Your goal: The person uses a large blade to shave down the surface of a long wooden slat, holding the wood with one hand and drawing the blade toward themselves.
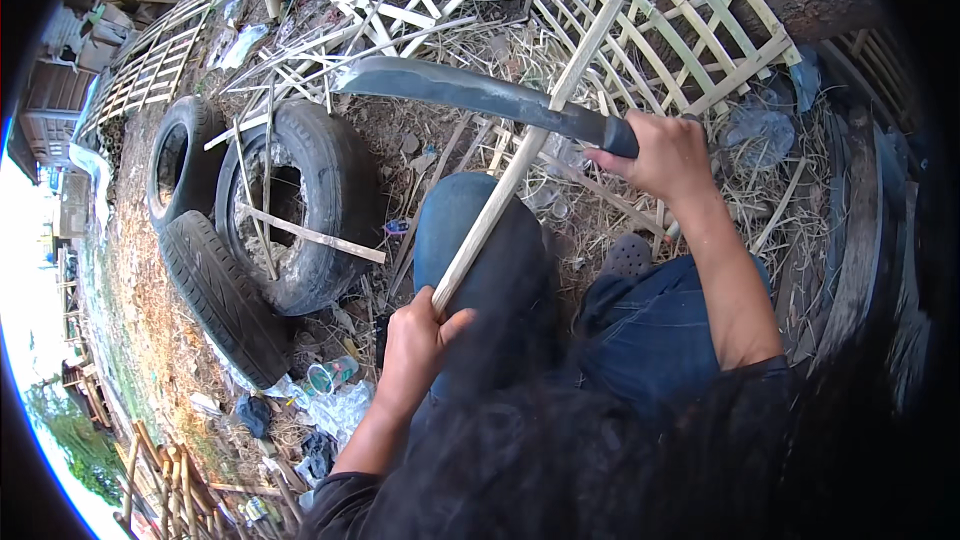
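Observation:
My left hand [418,342] is closed round the lower end of a pale bamboo strip [497,202], which slants up and away to the right across my knee. In my right hand [662,158] is the dark handle of a machete [450,88]. Its long, curved blade points left and crosses the strip near the strip's upper part, touching or very close to it. Fine contact between edge and strip is too small to make out.
Several old tyres [318,195] lie at the left with thin slats across them. Woven bamboo lattice panels [690,15] stand at the far side. Shavings and plastic litter [758,135] cover the ground. Bamboo poles [170,485] are heaped at the lower left.

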`<control>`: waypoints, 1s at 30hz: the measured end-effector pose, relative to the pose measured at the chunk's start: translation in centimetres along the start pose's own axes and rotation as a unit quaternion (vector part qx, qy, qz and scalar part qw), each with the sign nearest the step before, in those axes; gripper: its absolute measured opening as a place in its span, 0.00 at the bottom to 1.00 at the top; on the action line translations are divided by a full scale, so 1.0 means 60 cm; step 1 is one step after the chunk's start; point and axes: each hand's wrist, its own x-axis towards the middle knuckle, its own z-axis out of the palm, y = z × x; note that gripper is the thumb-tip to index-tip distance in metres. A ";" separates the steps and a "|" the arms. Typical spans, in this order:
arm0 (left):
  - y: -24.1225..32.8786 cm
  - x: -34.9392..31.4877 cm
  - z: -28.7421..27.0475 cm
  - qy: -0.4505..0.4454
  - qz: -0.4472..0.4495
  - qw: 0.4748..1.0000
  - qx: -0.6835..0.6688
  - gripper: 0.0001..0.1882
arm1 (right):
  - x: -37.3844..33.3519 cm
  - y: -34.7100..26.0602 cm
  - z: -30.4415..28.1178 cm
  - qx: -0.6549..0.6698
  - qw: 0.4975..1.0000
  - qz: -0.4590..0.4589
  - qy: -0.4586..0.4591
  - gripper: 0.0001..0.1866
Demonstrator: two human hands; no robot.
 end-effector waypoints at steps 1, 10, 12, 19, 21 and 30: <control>0.002 -0.001 0.002 -0.007 -0.015 0.999 0.032 0.32 | -0.002 -0.008 -0.001 0.000 1.000 -0.003 0.002 0.34; 0.014 0.006 -0.010 -0.044 -0.012 0.998 0.051 0.29 | -0.012 0.021 0.003 0.003 0.999 0.051 0.005 0.35; 0.017 0.008 -0.006 -0.031 -0.003 0.999 0.037 0.29 | -0.004 -0.001 -0.014 0.001 0.998 0.055 -0.032 0.34; 0.006 0.006 -0.015 -0.054 -0.009 0.997 0.055 0.29 | -0.018 0.009 -0.001 0.010 1.000 -0.021 0.004 0.34; 0.001 0.006 -0.005 -0.004 -0.003 0.999 0.036 0.38 | 0.002 0.041 -0.018 -0.005 0.992 0.125 -0.036 0.29; 0.004 0.009 -0.011 -0.043 -0.007 0.996 0.076 0.28 | -0.020 -0.012 -0.002 -0.005 0.993 -0.116 -0.022 0.33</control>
